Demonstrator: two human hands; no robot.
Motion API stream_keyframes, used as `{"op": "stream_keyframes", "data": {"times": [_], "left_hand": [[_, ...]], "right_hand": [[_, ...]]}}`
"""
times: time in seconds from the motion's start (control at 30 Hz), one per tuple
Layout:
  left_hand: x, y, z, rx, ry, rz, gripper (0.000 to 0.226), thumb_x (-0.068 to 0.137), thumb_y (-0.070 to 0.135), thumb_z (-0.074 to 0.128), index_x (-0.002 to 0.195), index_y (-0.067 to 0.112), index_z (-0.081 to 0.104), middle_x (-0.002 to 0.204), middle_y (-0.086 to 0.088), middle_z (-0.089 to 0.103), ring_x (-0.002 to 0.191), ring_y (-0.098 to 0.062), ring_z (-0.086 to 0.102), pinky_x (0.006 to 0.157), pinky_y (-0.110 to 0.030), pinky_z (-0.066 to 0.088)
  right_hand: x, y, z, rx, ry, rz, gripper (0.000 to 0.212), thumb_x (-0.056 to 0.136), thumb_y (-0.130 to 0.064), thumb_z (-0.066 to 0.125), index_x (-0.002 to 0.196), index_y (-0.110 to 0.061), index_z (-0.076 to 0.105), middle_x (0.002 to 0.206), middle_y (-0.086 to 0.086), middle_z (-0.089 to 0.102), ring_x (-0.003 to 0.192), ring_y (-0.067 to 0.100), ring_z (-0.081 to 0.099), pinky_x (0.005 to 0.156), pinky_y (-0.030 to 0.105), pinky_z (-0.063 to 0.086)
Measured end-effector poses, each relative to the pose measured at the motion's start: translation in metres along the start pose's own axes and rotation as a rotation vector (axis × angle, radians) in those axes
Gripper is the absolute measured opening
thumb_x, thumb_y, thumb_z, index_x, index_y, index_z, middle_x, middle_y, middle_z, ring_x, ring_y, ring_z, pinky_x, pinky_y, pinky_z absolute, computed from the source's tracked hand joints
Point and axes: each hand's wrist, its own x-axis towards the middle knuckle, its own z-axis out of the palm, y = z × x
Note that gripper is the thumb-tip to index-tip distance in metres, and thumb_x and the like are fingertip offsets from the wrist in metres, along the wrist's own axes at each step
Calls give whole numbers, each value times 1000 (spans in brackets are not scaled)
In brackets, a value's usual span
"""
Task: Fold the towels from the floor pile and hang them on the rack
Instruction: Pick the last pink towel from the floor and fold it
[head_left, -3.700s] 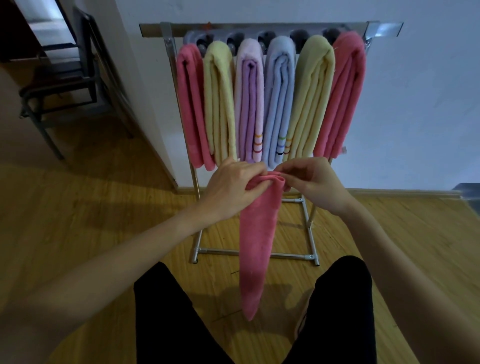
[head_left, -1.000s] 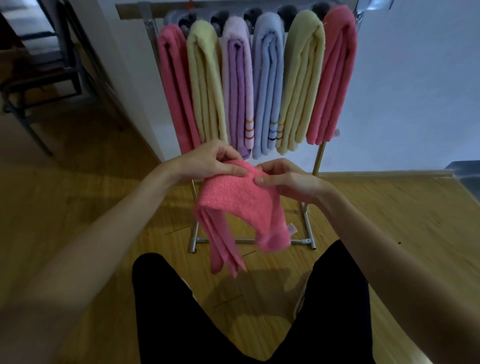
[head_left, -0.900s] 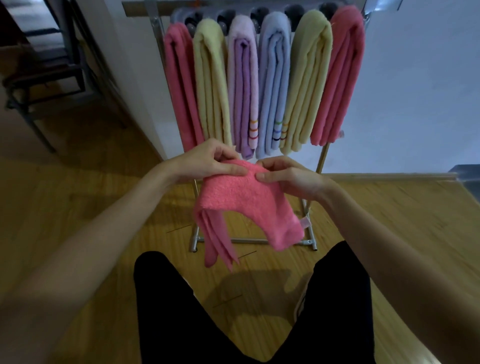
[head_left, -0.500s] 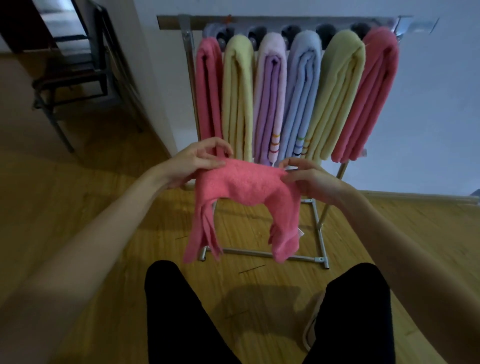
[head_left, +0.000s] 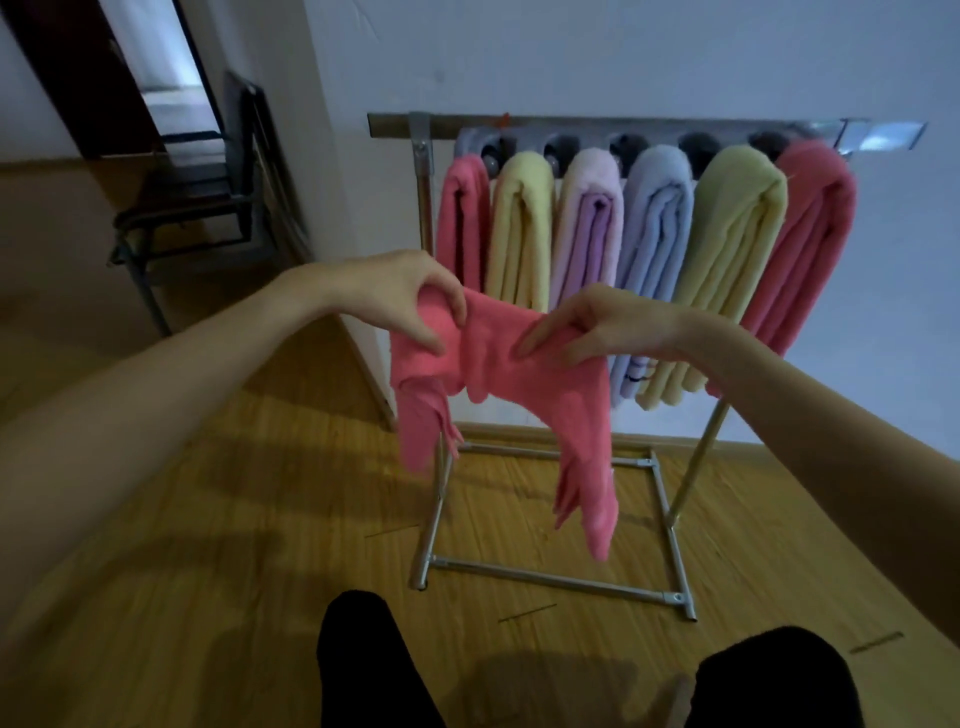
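Both hands were raised in front of the rack (head_left: 425, 171), apart from each other, each clamped on a folded pink towel (head_left: 493, 358). The left hand (head_left: 400, 296) pinched the towel's left part between thumb and curled fingers; the right hand (head_left: 587, 325) gripped the right part with fingers curled over the cloth. The towel spanned the gap between them, and its two ends drooped toward the wooden floor (head_left: 234, 519) without touching it. It hung clear of the rack's top bar, in front of the lower ends of the hung towels. Six folded towels were draped side by side over that bar: pink (head_left: 462, 218), yellow (head_left: 522, 228), purple (head_left: 589, 223), blue (head_left: 657, 223), yellow (head_left: 735, 234), pink (head_left: 813, 228). A dark chair (head_left: 208, 202) stood at the left by the wall.
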Motion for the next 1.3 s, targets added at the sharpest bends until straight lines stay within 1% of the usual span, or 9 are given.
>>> {"op": "stream_keyframes", "data": {"times": [0.17,0.33,0.53,0.73,0.87,0.93,1.03,1.17,1.3], "left_hand": [[9,-25,-36,130,312,41,36,77,17,76,111,22,65,111,1,59,86,-9,53,70,-19,43],[30,-52,-70,292,633,132,39,71,3,72,109,8,66,105,-14,63,97,-29,58,83,-33,42],[62,-84,-100,452,714,133,48,71,0,65,118,8,59,107,-15,57,98,-32,55,80,-37,42],[93,-101,-94,578,878,155,33,83,2,57,116,1,55,103,-19,54,92,-36,53,73,-44,43],[116,-113,-77,652,950,141,30,89,1,56,118,-1,51,102,-20,54,90,-37,53,65,-47,49],[124,-119,-64,655,949,142,35,89,-1,55,123,-2,49,105,-19,55,92,-36,54,64,-47,51],[130,-127,-46,618,940,147,39,90,-1,54,128,0,48,110,-18,55,96,-35,55,67,-46,53],[134,-128,-30,615,953,201,41,84,-7,55,124,-2,52,109,-20,57,95,-37,57,68,-46,55],[132,-132,-13,596,959,246,36,87,-1,47,123,-4,55,113,-24,59,97,-40,60,72,-46,56]], "right_hand": [[30,-26,-19,-104,288,-51,36,79,-6,72,113,-17,70,110,-1,70,101,14,64,90,25,53],[73,-58,-43,-263,621,-58,41,71,-8,77,111,-14,70,85,-14,59,65,-13,53,65,-1,39],[125,-78,-64,-542,816,75,44,76,-10,68,118,0,61,123,15,57,114,29,55,91,29,43],[164,-73,-34,-955,999,206,40,89,-2,49,128,0,38,135,19,34,116,34,47,69,35,38],[195,-46,-11,-960,1079,241,44,90,2,24,129,4,43,144,29,31,123,37,44,85,41,47],[201,-35,-4,-922,1082,267,55,82,-1,14,120,4,55,136,30,44,110,35,57,78,40,51],[201,-21,4,-960,1030,234,49,78,-2,24,103,0,65,122,27,59,82,27,65,62,34,52],[197,5,9,-932,995,178,35,70,8,59,105,8,62,123,36,54,77,31,67,63,36,55],[195,35,11,-860,931,82,38,86,5,44,121,17,48,133,42,40,94,46,63,73,45,57]]}}
